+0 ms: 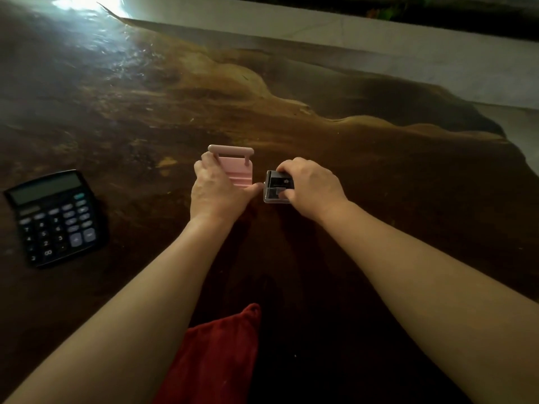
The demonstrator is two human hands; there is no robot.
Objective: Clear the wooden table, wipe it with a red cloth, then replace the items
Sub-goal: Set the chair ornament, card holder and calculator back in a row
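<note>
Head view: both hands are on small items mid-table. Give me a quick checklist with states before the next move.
1. Left hand has hold of the pink stand: ok.
2. Right hand grips the small clear case: ok.
3. Stand and case apart, not snagged: ok, a narrow gap shows.
4. Calculator out of the hands' way: ok, far left.
5. Red cloth within reach: ok, at the near edge between the forearms.
6. Table already wiped: cannot tell.
</note>
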